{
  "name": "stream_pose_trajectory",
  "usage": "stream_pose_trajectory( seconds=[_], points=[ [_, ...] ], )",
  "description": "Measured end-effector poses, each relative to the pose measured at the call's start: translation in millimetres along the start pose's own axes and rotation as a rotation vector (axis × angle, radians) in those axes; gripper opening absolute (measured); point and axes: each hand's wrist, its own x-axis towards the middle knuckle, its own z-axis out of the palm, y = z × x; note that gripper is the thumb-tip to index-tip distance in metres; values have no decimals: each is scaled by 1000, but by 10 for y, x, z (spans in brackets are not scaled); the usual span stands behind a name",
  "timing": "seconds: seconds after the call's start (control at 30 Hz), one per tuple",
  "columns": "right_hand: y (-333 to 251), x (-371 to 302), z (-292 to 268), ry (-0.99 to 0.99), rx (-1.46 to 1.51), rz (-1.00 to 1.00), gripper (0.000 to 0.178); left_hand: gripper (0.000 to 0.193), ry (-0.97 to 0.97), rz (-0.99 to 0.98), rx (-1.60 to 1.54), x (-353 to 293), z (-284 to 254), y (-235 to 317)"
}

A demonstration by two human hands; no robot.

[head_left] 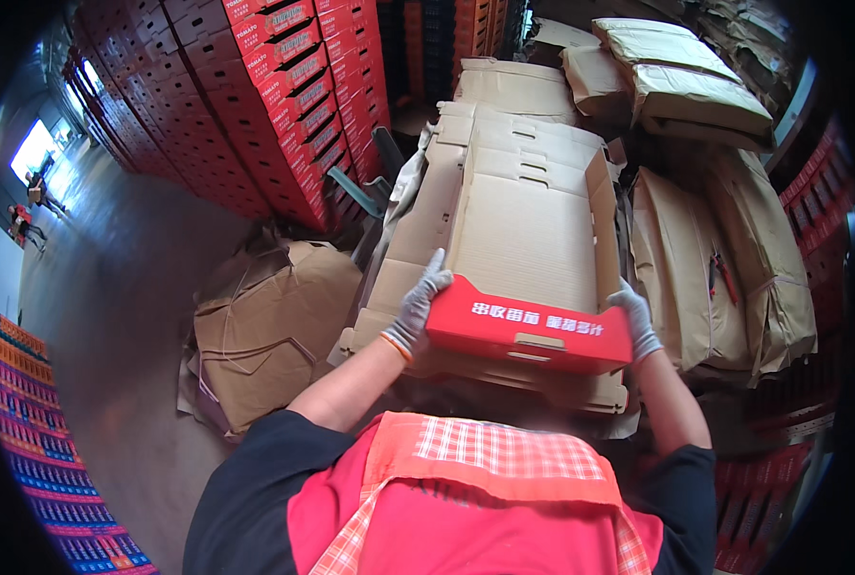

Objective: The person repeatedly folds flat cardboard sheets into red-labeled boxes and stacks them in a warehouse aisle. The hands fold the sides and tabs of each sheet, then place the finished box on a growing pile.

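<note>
A cardboard tray box (531, 235) lies before me, its inside plain brown and its near wall red with white print. That near wall stands up, and so does the right side wall. Gripping the near left corner is my gloved left hand (420, 302), fingers closed around the edge. My right hand (635, 318), also in a pale glove, is closed on the near right corner. Underneath the box lies a pile of flat cardboard blanks (403, 278), brown side up. The tray covers much of this pile.
Tall stacks of red boxes (293, 105) rise at the far left. Paper-wrapped bundles stand on both sides, one bundle (269, 331) on the floor at left. Red-handled pliers (722, 278) rest on a right-hand bundle. Colourful stacked boxes (54, 460) line the left edge; people (27, 225) appear far off.
</note>
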Motion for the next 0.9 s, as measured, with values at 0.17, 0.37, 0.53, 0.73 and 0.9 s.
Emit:
stream_pose_trajectory(
  seconds=[0.17, 0.37, 0.53, 0.73, 0.9],
  points=[
    [-1259, -379, 311, 86, -206, -221, 82, 45, -36, 48, -286, -245, 450, -187],
    [-2172, -1131, 1689, -136, -858, -676, 67, 19, -64, -390, -348, -250, 670, -922],
    [-1930, -1034, 2365, -283, -1596, -1004, 57, 28, -304, -481, 571, -477, 650, -810],
    [-1989, -334, 2066, 388, -1397, -907, 37, 89, -438, 1291, 1688, -824, 1800, 526],
    [-1976, -518, 1822, 211, -1362, -939, 38, 90, -617, 660, 1895, -9, 2680, 1281]
  ],
)
